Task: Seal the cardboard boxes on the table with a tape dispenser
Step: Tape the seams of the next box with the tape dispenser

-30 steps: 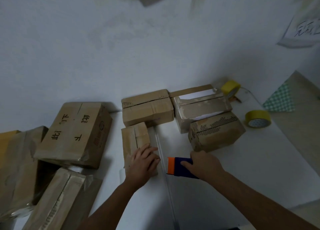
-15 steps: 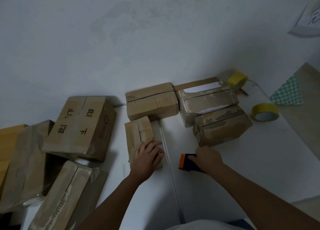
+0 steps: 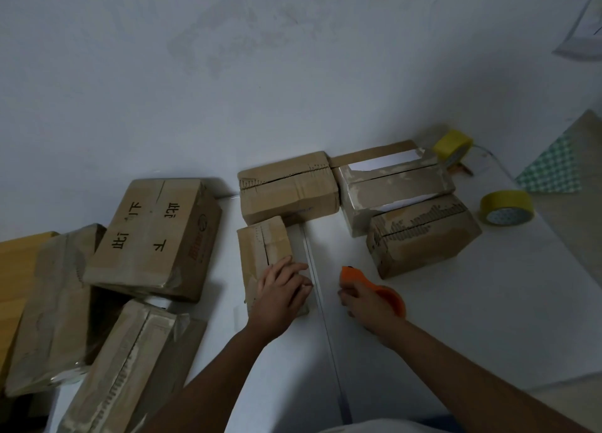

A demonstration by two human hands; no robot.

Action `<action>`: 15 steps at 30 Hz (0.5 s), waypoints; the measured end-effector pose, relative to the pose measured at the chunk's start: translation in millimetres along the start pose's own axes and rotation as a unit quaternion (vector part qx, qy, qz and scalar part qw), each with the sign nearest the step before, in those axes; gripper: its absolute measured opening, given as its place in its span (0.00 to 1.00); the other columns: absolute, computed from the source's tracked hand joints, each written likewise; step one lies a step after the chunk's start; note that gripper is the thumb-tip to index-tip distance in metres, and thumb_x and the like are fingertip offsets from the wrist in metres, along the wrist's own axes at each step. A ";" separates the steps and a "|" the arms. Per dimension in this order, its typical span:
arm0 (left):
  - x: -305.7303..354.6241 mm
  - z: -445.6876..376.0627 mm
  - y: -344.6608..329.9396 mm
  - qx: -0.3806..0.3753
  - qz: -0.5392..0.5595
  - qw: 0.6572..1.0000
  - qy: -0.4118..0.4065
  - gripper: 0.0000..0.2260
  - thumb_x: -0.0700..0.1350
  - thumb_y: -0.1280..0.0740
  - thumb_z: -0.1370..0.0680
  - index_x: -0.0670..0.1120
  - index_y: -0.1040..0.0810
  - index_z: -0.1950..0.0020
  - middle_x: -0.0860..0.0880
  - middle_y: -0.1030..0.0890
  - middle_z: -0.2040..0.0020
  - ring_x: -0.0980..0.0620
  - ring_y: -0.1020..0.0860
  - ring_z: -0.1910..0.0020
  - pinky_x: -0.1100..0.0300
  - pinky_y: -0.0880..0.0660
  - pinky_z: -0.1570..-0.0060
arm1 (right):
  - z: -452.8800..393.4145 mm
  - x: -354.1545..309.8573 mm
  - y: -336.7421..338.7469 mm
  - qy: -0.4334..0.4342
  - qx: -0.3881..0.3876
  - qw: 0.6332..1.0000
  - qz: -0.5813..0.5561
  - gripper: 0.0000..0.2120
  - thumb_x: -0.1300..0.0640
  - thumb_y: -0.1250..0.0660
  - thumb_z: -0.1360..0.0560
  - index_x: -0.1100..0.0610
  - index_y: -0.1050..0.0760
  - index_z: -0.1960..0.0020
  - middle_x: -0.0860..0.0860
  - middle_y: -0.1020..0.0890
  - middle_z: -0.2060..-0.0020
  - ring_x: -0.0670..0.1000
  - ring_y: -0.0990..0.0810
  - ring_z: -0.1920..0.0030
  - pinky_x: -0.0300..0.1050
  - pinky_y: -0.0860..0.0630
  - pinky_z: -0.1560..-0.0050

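since the earlier frames the right hand (image 3: 368,305) has turned the tape dispenser (image 3: 374,287) over, so its orange body now shows where a dark blue side with an orange end showed before; the left hand (image 3: 281,289) has stayed on the small box (image 3: 265,253); the view has shifted a little.

the right hand's fingers are curled round the dispenser, gripping it, with the orange nose pointing away from the person; the left hand lies with fingers fairly straight, pressing on the near end of the small box, holding nothing closed in it.

the relation that matters, as i judge it: the small box lies just to the left of the dispenser, across the seam in the white table (image 3: 456,318); its long axis and its top slit run away from the person, roughly parallel to the dispenser's nose; so the right hand, the nearer tool hand, needs only a short sideways carry, then a pull along the slit.

room for that: bare table between the two hands; at the far end another box (image 3: 286,188) stands touching or nearly touching the small box, which may cramp the start of the strip; the box at right (image 3: 420,237) is near the dispenser; large boxes (image 3: 153,237) lie near the left; spare yellow tape rolls (image 3: 506,208) sit well apart.
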State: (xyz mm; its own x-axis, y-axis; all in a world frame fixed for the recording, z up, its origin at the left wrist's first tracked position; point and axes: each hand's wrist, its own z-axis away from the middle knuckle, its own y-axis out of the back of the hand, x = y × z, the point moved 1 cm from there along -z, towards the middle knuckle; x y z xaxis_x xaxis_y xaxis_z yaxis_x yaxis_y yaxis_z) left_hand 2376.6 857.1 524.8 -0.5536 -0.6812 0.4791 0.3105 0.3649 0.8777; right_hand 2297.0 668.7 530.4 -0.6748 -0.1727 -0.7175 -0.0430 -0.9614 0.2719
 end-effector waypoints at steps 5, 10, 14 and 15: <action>2.5 -2.0 5.1 -0.029 0.006 1.000 0.010 0.12 0.53 0.41 0.17 0.53 0.21 0.42 0.59 0.31 0.28 0.62 0.50 0.26 0.47 0.49 0.26 | -3.9 -12.8 -26.1 -0.087 -0.086 0.961 -0.248 0.12 0.57 0.38 0.20 0.61 0.26 0.39 0.55 0.18 0.48 0.52 0.19 0.49 0.42 0.22 0.51; 4.5 -4.9 12.7 -0.010 0.066 0.997 0.023 0.13 0.52 0.36 0.20 0.50 0.27 0.36 0.52 0.35 0.25 0.52 0.37 0.27 0.49 0.38 0.29 | -1.9 -11.4 -22.8 -0.059 -0.021 0.967 -0.247 0.07 0.61 0.36 0.21 0.64 0.23 0.47 0.54 0.20 0.61 0.49 0.21 0.60 0.38 0.25 0.60; -8.9 -0.8 24.5 0.026 0.121 0.992 -0.011 0.08 0.43 0.39 0.17 0.46 0.25 0.39 0.55 0.33 0.28 0.64 0.35 0.31 0.63 0.34 0.32 | -0.6 -7.2 -19.5 -0.034 0.015 0.974 -0.223 0.05 0.62 0.36 0.21 0.62 0.23 0.49 0.54 0.20 0.60 0.48 0.22 0.60 0.38 0.24 0.58; -12.2 2.2 25.0 0.016 0.111 0.994 -0.008 0.10 0.42 0.41 0.16 0.46 0.24 0.38 0.55 0.33 0.27 0.64 0.38 0.29 0.66 0.39 0.29 | -0.3 -7.3 -19.8 -0.024 0.015 0.977 -0.212 0.05 0.62 0.36 0.21 0.63 0.23 0.49 0.54 0.20 0.60 0.48 0.22 0.60 0.38 0.24 0.58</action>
State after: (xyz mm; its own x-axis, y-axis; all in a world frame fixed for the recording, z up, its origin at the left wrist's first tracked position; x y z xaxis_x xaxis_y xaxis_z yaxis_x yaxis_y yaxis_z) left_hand 2389.5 876.0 540.9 -0.4861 -0.5713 0.6613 0.4016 0.5261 0.7496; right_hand 2303.0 689.0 530.0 -0.6253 0.2516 -0.7387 -0.3481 -0.9371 -0.0245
